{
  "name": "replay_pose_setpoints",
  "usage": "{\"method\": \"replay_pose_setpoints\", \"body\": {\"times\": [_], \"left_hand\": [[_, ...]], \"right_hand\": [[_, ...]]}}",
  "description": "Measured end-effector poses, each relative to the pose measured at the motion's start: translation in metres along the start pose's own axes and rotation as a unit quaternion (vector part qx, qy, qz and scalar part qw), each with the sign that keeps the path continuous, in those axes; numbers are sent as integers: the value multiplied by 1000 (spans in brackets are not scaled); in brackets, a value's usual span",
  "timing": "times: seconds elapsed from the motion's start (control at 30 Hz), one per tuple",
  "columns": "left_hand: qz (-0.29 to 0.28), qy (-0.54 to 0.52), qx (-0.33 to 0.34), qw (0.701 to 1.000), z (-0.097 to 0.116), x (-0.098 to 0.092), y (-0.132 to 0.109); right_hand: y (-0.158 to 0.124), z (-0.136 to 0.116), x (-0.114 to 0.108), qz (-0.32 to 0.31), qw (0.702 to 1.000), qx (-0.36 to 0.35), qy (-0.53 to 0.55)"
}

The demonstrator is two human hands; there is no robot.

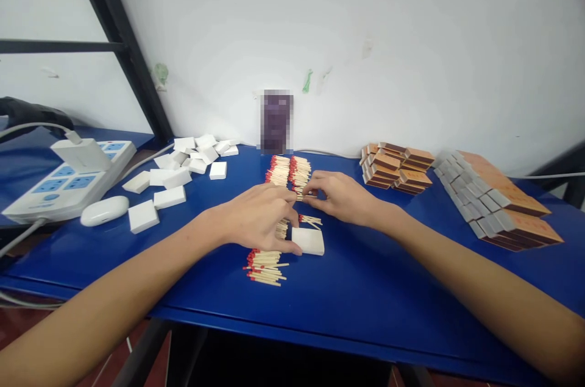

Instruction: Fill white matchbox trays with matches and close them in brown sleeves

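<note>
Right fingers at red-tipped matches, orange boxes illegible.

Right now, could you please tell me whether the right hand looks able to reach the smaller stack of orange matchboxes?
Probably yes: the right hand is left of the smaller stack of orange matchboxes, with only blue tabletop showing between them, though it is at the matchsticks now.
</note>
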State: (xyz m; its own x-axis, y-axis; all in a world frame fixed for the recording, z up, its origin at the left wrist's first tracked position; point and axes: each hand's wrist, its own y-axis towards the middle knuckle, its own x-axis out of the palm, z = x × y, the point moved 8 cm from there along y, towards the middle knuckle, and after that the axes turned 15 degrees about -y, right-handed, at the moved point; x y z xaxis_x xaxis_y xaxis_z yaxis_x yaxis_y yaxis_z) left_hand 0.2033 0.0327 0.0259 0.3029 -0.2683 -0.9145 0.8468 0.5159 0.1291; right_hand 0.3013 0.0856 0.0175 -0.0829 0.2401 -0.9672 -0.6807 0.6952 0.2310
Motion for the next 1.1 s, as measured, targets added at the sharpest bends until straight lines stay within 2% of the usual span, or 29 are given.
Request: {"method": "replay_pose_setpoints", "body": {"times": [0.27, 0.43, 0.77, 1.1], "left_hand": [[-12, 1, -9, 1000, 0, 0, 1], [-2, -6, -7, 1000, 0, -1, 1], [-5, 6, 4, 1000, -1, 0, 0], [-10, 4, 0, 1000, -1, 0, 2]], "right_hand": [[9, 0, 10, -41, 999, 3, -30], [9, 2, 9, -60, 998, 6, -28], [10, 9, 1, -41, 999, -8, -8], [9, 11, 9, -56, 998, 5, -6]]}}
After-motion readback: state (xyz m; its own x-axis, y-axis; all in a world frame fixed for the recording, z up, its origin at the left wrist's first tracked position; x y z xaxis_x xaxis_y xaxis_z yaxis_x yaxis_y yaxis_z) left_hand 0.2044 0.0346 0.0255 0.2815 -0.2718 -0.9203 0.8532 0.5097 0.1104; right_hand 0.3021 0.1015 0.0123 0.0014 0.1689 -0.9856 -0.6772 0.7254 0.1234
